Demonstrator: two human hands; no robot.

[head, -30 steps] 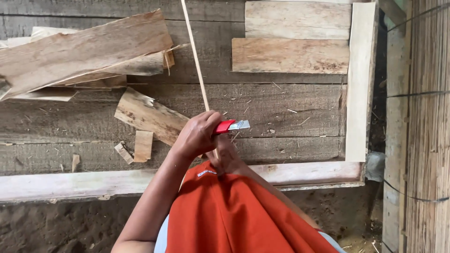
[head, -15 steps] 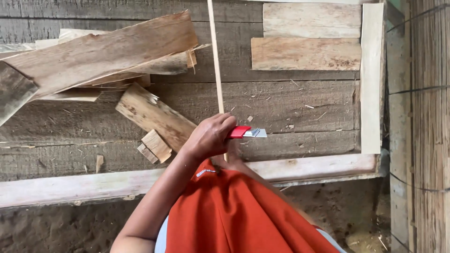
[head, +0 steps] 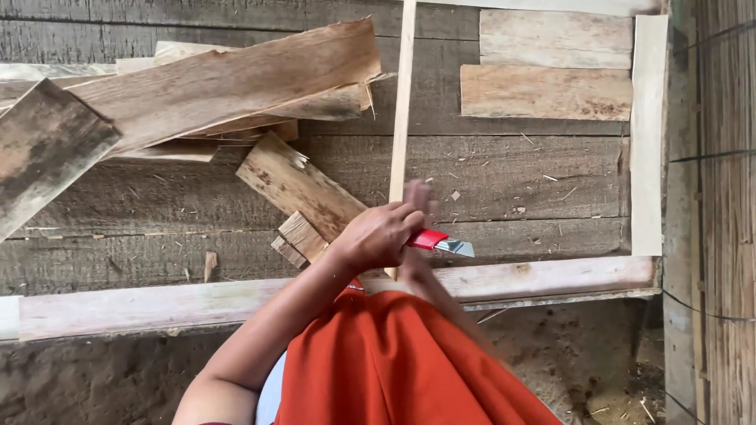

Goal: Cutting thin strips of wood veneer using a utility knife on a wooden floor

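Observation:
My left hand (head: 378,236) comes in from the lower left and is closed around a red utility knife (head: 431,239), whose metal blade points right. A long thin wooden strip (head: 403,102) runs from the top edge down behind that hand. My right hand (head: 415,269) lies just under the knife, mostly hidden by the left hand and the orange cloth (head: 394,362). It appears to grip the strip's lower end. Blurred fingertips (head: 424,191) show beside the strip above the knife.
Weathered grey planks (head: 512,169) form the surface. A heap of rough wood slabs (head: 220,86) lies at the upper left, with short offcuts (head: 303,193) near my hands. Pale boards (head: 543,90) and a pale upright slat (head: 647,134) sit at the right. A bamboo wall (head: 724,212) closes the right side.
The thin strip's upper end has swung to the right, from leaning left to nearly upright. Both hands stay together with the knife at the strip's lower end.

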